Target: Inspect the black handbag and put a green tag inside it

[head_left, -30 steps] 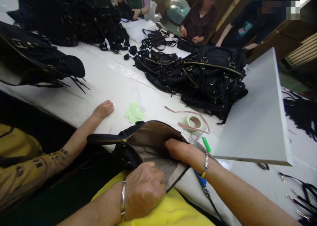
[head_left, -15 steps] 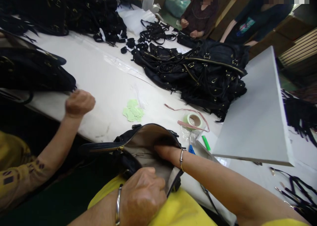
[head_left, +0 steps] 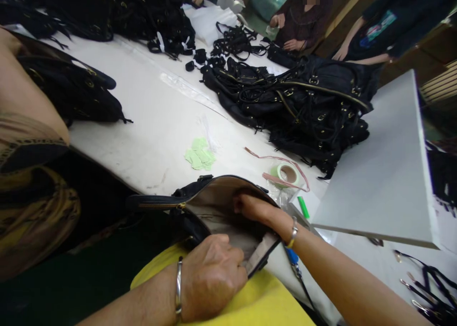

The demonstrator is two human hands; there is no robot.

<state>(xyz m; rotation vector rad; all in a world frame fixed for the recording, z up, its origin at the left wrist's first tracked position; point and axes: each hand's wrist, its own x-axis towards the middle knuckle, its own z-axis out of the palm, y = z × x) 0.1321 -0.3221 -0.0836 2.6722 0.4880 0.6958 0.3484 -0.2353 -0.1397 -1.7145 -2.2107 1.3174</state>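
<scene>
The soft black leather handbag with tan lining looks limp and best held by its rim. The left hand has a closed grip pinching the lining edge; the right hand reaches inside, its grip hidden.

The soft black leather handbag shows a grey-brown fabric lining and a gold zip. Beyond the handbag on the white table lie pale green paper scraps — and a cream tape roll with pink strip. A co-worker's sleeve, left of the handbag, is mustard with dark print.
</scene>
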